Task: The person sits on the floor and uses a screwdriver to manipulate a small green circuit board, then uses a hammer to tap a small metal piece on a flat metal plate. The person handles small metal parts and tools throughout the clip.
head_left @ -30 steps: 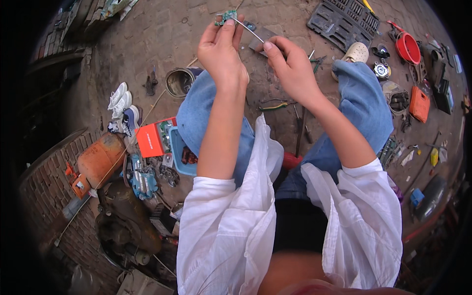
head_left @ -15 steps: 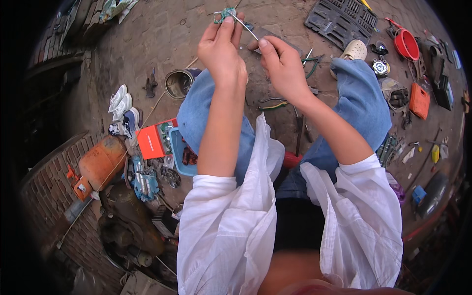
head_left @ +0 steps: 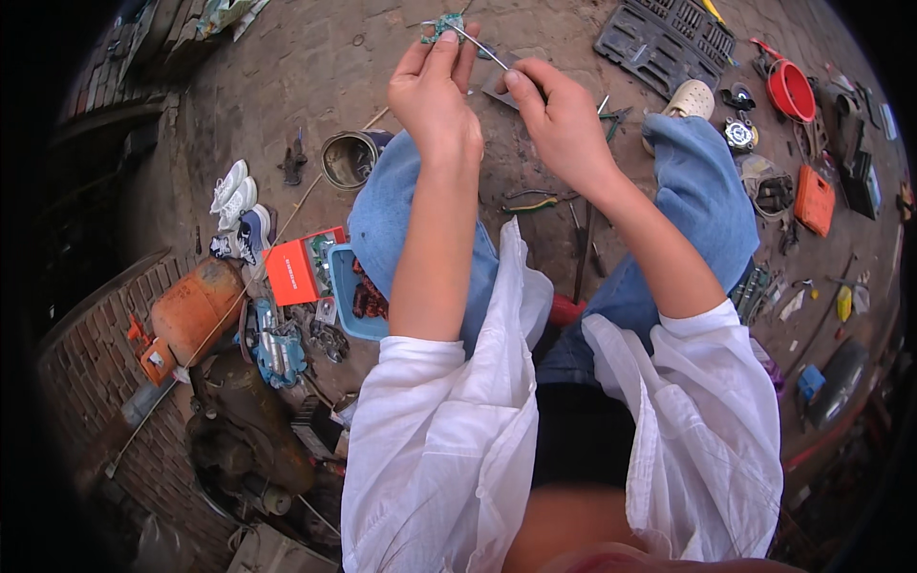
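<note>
Since half a second ago, my right hand (head_left: 565, 122) has swung slightly to the right, covering more of the flat metal plate (head_left: 499, 87) behind it, and the small green circuit board (head_left: 442, 23) has shifted a touch rightward too. My left hand (head_left: 435, 103) pinches that board between thumb and fingers, holding it up above the ground (head_left: 315, 67). My right hand grips a thin metal rod (head_left: 483, 51), one end hidden in my fingers, the other at the board; I cannot tell whether they touch. Nearer me, pliers (head_left: 537, 204) with yellow-green handles lie between my legs. An open can (head_left: 350, 159) sits beside my left leg (head_left: 382, 227), and a dark tool case (head_left: 659, 57) lies near my right shoe (head_left: 693, 98)
</note>
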The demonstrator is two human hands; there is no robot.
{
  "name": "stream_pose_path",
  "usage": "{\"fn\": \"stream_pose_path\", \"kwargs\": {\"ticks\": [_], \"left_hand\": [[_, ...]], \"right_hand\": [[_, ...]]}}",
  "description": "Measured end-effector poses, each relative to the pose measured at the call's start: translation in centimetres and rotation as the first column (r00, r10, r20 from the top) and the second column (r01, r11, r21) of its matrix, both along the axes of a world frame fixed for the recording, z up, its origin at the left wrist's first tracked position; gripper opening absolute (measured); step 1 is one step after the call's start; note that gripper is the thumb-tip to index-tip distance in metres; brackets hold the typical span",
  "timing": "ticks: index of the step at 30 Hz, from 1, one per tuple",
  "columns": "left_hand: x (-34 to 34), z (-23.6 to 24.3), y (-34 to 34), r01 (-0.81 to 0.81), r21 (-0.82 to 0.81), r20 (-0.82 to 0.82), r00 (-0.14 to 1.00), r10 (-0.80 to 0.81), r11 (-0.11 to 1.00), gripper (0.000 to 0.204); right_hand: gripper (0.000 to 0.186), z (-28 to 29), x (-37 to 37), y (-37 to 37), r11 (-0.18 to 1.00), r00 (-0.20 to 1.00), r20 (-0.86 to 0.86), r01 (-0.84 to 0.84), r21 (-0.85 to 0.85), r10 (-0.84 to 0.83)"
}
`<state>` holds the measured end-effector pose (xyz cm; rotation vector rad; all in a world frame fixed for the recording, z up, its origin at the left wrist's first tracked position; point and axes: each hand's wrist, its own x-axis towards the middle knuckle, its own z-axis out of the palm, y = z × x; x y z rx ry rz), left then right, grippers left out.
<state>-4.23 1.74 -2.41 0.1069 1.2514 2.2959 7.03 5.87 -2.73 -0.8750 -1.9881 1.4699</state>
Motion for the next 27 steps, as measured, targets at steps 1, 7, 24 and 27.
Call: {"fn": "stream_pose_path", "kwargs": {"ticks": [1, 7, 24, 27], "left_hand": [[0.1, 0.1, 0.1, -0.006, 0.000, 0.004, 1.000, 0.006, 1.000, 0.005], [0.0, -0.3, 0.2, -0.012, -0.015, -0.047, 0.999, 0.011, 1.000, 0.006], [0.3, 0.9, 0.1, -0.061, -0.032, -0.127, 0.990, 0.056, 0.998, 0.012], [0.5, 0.9, 0.0, -0.049, -0.042, -0.120, 0.992, 0.043, 0.998, 0.013]], "right_hand": [[0.023, 0.1, 0.1, 0.0, 1.000, 1.000, 0.010, 0.000, -0.002, 0.000], [0.024, -0.7, -0.1, 0.0, 0.999, 0.999, -0.040, 0.014, 0.051, -0.012], [0.021, 0.8, 1.0, -0.2, 0.997, 0.999, -0.038, 0.021, 0.081, -0.018], [0.021, 1.0, 0.6, -0.3, 0.999, 1.000, -0.013, -0.003, 0.054, 0.004]]}}
